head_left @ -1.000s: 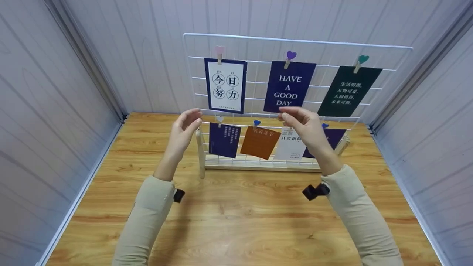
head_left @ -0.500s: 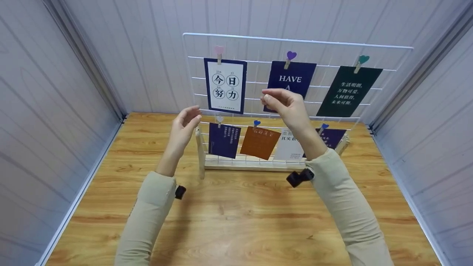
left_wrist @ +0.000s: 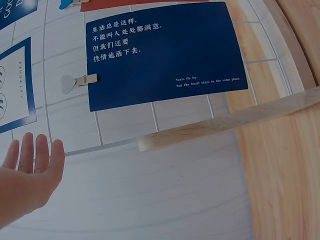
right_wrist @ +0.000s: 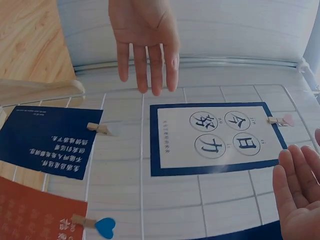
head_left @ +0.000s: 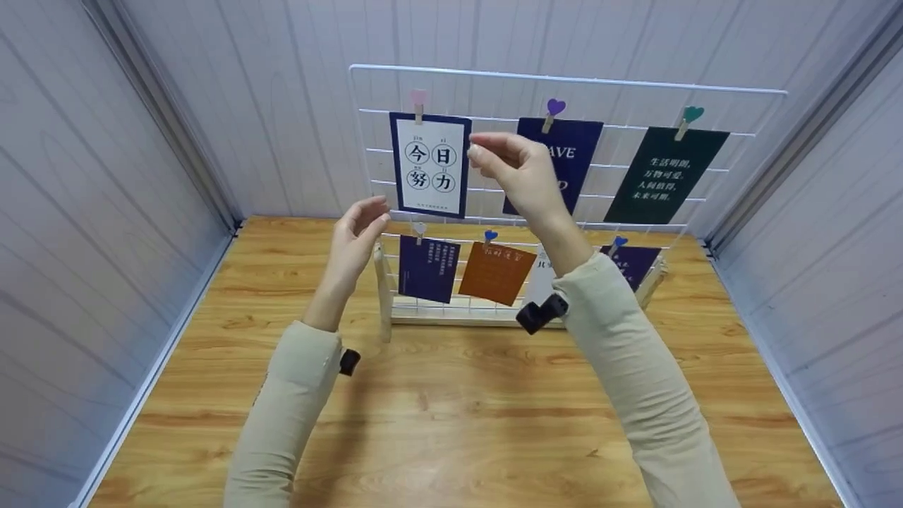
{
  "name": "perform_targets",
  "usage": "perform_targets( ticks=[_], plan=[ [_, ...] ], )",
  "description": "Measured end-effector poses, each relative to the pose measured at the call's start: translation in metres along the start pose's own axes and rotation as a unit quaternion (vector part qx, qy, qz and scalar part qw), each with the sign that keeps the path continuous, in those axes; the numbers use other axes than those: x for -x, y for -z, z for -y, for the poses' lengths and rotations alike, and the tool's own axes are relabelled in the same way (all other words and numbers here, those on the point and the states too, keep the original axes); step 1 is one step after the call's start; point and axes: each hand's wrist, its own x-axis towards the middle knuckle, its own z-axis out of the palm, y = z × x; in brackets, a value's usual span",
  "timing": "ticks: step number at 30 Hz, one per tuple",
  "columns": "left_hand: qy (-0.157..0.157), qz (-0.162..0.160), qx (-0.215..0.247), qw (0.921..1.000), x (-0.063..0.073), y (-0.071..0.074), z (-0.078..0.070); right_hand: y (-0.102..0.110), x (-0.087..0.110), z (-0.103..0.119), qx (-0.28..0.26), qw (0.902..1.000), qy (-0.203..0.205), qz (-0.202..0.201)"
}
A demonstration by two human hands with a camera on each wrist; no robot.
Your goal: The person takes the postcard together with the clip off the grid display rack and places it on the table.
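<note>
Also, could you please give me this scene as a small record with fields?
rack: wire grid, standing on table
upper row: white card, centre blue card, green card
fixed by: pink clip, purple clip, green clip, respectively
lower row: blue left card, orange card, pale card, blue right card
left grip: holds nothing, near rack's left side
right grip: beside white card, contact unclear

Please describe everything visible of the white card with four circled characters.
The white postcard has a navy border, four circled characters with small letters above, and fine print below. Apparently paper, it hangs right way up, upper left on the wire grid, clipped at its top edge by a pink heart clothespin. The right hand is beside its right edge; contact is unclear.
</note>
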Motion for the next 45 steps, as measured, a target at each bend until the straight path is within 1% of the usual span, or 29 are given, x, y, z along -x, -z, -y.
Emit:
perform_targets(
  ticks=[5,10,14,18,22,31,38,42,45],
  plan=[
    [-0.008,-0.002,0.0,1.0,-0.003,-0.003,-0.001,-0.011,-0.008,0.015,0.008,0.9999,0.003,-0.006],
    [-0.007,-0.005,-0.004,1.0,-0.005,-0.004,-0.001,-0.019,-0.016,0.022,0.014,0.9999,0.002,-0.01],
    [-0.002,-0.005,-0.009,0.9999,-0.005,-0.005,0.0,-0.025,-0.023,0.02,0.006,0.9999,0.002,-0.01],
    [0.002,-0.004,-0.003,1.0,-0.007,-0.008,0.0,-0.029,-0.027,0.021,0.012,0.9997,0.003,-0.019],
    [0.003,-0.004,-0.001,1.0,-0.008,-0.009,0.0,-0.034,-0.031,0.023,0.014,0.9996,-0.009,-0.025],
    [-0.007,-0.008,-0.001,0.9999,-0.01,-0.012,0.0,-0.043,-0.037,0.02,0.034,0.9982,-0.047,-0.014],
    [-0.002,-0.01,-0.004,0.9999,-0.011,-0.016,0.001,-0.047,-0.036,0.016,0.056,0.9974,-0.043,-0.014],
    [0.004,-0.011,-0.007,0.9999,-0.012,-0.016,0.001,-0.051,-0.036,0.016,0.056,0.9973,-0.047,-0.005],
    [0.009,-0.013,-0.004,0.9999,-0.012,-0.016,0.001,-0.054,-0.036,0.017,0.045,0.9975,-0.054,0.007]
  ],
)
